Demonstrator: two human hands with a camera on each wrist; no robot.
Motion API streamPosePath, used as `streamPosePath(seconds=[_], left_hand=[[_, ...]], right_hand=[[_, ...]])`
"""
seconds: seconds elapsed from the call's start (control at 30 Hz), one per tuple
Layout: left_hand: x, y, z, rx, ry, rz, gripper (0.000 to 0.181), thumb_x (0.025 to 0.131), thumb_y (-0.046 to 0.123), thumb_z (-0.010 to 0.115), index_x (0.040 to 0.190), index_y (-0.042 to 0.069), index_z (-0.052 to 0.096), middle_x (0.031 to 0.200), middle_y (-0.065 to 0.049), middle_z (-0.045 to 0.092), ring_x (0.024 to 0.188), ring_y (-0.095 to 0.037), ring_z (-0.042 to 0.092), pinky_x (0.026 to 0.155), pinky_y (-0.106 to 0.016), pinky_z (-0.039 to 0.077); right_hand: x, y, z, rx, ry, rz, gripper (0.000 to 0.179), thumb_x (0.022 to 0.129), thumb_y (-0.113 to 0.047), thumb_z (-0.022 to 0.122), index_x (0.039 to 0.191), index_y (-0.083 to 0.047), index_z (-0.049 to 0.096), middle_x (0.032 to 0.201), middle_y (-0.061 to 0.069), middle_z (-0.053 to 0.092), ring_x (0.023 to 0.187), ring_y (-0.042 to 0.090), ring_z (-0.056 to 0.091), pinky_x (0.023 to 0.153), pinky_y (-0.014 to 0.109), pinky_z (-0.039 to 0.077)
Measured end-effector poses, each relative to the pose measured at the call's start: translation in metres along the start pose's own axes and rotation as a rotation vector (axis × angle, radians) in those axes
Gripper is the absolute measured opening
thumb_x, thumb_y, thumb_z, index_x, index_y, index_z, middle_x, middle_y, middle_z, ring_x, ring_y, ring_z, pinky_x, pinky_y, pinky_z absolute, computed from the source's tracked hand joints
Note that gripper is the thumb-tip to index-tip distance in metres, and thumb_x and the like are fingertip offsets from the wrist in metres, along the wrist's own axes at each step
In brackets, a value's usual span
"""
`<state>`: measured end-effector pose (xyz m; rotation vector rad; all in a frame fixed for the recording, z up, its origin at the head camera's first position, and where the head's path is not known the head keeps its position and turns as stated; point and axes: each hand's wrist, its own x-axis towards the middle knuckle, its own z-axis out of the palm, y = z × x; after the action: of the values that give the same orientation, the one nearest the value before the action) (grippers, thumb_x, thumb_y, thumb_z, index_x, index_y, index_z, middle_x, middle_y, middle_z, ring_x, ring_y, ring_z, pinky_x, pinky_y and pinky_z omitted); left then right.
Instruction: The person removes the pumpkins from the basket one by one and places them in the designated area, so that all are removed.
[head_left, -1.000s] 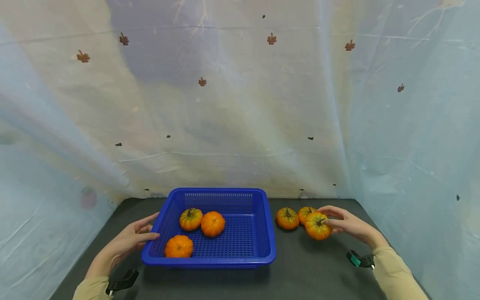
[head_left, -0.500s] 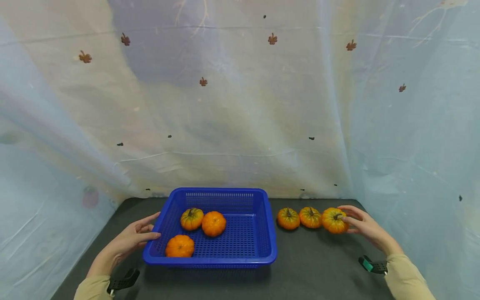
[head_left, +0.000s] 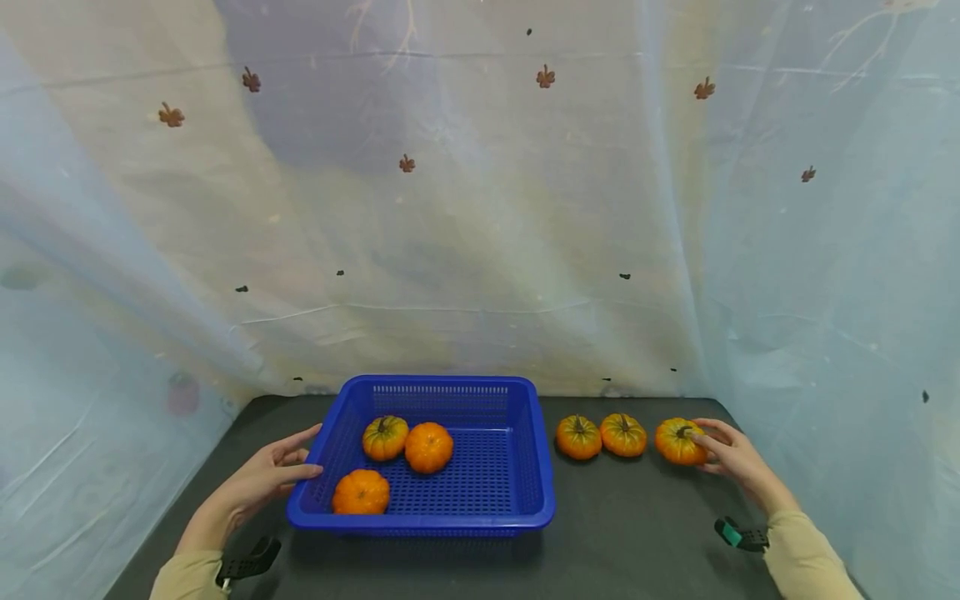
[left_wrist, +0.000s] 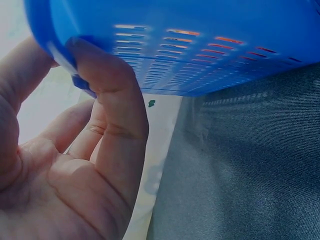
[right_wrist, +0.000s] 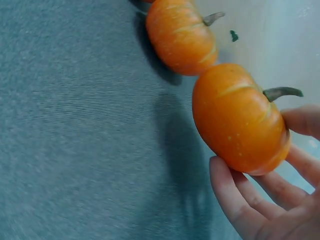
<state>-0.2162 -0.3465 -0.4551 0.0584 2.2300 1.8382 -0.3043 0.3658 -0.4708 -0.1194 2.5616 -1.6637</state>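
Note:
At the left side of the blue plastic basket (head_left: 420,522), my left hand (head_left: 258,482) pinches the rim; the left wrist view has its fingers (left_wrist: 112,75) bent around the edge. My right hand (head_left: 742,462) grips a small orange-and-green pumpkin (head_left: 675,442) at the right of the table, thumb near the stem and fingers along its side. The right wrist view shows that pumpkin (right_wrist: 240,120) upright, with a dark shadow beside it; whether it touches the table I cannot tell. Two similar pumpkins, one at the left (head_left: 577,437) and one in the middle (head_left: 623,435), sit side by side nearby.
Inside the basket lie a green-streaked pumpkin (head_left: 385,438) and two plain orange pumpkins (head_left: 428,448), one of them near the front left corner. A dark grey cloth (head_left: 600,542) covers the table. Pale plastic sheeting (head_left: 480,250) hangs behind and at both sides.
My right hand has carried its pumpkin rightward and down, from in front of the middle pumpkin to a spot right of it with a gap between. The left hand stays on the basket.

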Motion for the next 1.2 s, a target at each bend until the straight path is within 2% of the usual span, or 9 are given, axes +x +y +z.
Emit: streamPosePath(seconds=[0.17, 0.4, 0.47, 0.6, 0.8, 0.93, 1.0, 1.1, 1.2], left_hand=[[0.0, 0.0, 0.0, -0.009, -0.006, -0.002, 0.083, 0.092, 0.019, 0.065, 0.154, 0.009, 0.012, 0.107, -0.017, 0.059, 0.1, -0.03, 0.061, 0.085, -0.046, 0.052], [0.0, 0.002, 0.001, -0.012, -0.006, -0.004, 0.083, 0.092, 0.02, 0.066, 0.155, 0.01, 0.012, 0.106, -0.017, 0.058, 0.099, -0.031, 0.061, 0.084, -0.046, 0.052], [0.0, 0.002, 0.0, -0.009, -0.002, -0.007, 0.083, 0.092, 0.02, 0.066, 0.155, 0.01, 0.012, 0.105, -0.017, 0.058, 0.099, -0.03, 0.061, 0.084, -0.046, 0.052], [0.0, 0.001, 0.0, -0.009, 0.004, -0.01, 0.083, 0.092, 0.02, 0.066, 0.155, 0.011, 0.013, 0.104, -0.016, 0.058, 0.099, -0.03, 0.061, 0.084, -0.046, 0.052], [-0.001, 0.002, 0.001, -0.008, 0.014, -0.016, 0.083, 0.091, 0.021, 0.067, 0.155, 0.011, 0.013, 0.103, -0.015, 0.056, 0.098, -0.029, 0.061, 0.084, -0.046, 0.052], [-0.001, 0.001, 0.001, -0.003, 0.022, -0.018, 0.084, 0.091, 0.021, 0.067, 0.154, 0.011, 0.014, 0.104, -0.016, 0.056, 0.099, -0.029, 0.06, 0.084, -0.046, 0.052], [-0.001, 0.001, 0.001, -0.005, 0.024, -0.02, 0.083, 0.091, 0.021, 0.068, 0.154, 0.011, 0.015, 0.104, -0.017, 0.056, 0.099, -0.03, 0.061, 0.084, -0.046, 0.052], [-0.001, 0.0, 0.001, -0.01, 0.022, -0.022, 0.083, 0.091, 0.02, 0.067, 0.155, 0.012, 0.015, 0.105, -0.017, 0.056, 0.1, -0.03, 0.061, 0.085, -0.046, 0.052], [-0.001, 0.0, 0.0, -0.021, 0.013, -0.018, 0.083, 0.091, 0.02, 0.067, 0.155, 0.011, 0.014, 0.104, -0.017, 0.056, 0.1, -0.03, 0.061, 0.084, -0.046, 0.052]], right_hand=[[0.004, 0.014, 0.004, 0.01, 0.024, 0.006, 0.06, 0.099, -0.031, 0.053, 0.139, 0.008, 0.032, 0.128, 0.037, 0.043, 0.089, 0.022, 0.064, 0.074, 0.04, 0.056], [0.015, 0.036, 0.005, 0.061, 0.051, -0.015, 0.068, 0.094, -0.043, 0.059, 0.137, 0.005, 0.036, 0.136, 0.041, 0.033, 0.088, 0.014, 0.063, 0.073, 0.038, 0.057], [0.017, 0.041, 0.005, 0.076, 0.065, -0.015, 0.067, 0.093, -0.042, 0.06, 0.136, 0.003, 0.037, 0.136, 0.04, 0.034, 0.086, 0.012, 0.064, 0.072, 0.038, 0.057], [0.017, 0.039, 0.009, 0.098, 0.094, -0.011, 0.062, 0.094, -0.038, 0.06, 0.135, 0.004, 0.04, 0.13, 0.038, 0.041, 0.084, 0.01, 0.063, 0.07, 0.036, 0.057], [0.011, 0.023, 0.015, 0.094, 0.106, 0.02, 0.068, 0.095, -0.037, 0.057, 0.138, 0.01, 0.033, 0.127, 0.037, 0.041, 0.085, 0.012, 0.062, 0.072, 0.037, 0.057], [0.011, 0.02, 0.017, 0.12, 0.119, 0.047, 0.067, 0.096, -0.033, 0.058, 0.138, 0.012, 0.031, 0.12, 0.029, 0.045, 0.083, 0.014, 0.064, 0.073, 0.035, 0.057], [0.011, 0.019, 0.018, 0.14, 0.127, 0.062, 0.066, 0.096, -0.03, 0.058, 0.139, 0.012, 0.029, 0.122, 0.029, 0.044, 0.082, 0.013, 0.064, 0.073, 0.035, 0.057], [0.011, 0.017, 0.02, 0.141, 0.111, 0.071, 0.069, 0.099, -0.031, 0.052, 0.141, 0.014, 0.022, 0.131, 0.036, 0.034, 0.084, 0.014, 0.064, 0.076, 0.036, 0.056], [0.01, 0.014, 0.022, 0.159, 0.132, 0.101, 0.07, 0.1, -0.031, 0.051, 0.143, 0.014, 0.019, 0.136, 0.037, 0.028, 0.084, 0.015, 0.063, 0.077, 0.037, 0.056]])
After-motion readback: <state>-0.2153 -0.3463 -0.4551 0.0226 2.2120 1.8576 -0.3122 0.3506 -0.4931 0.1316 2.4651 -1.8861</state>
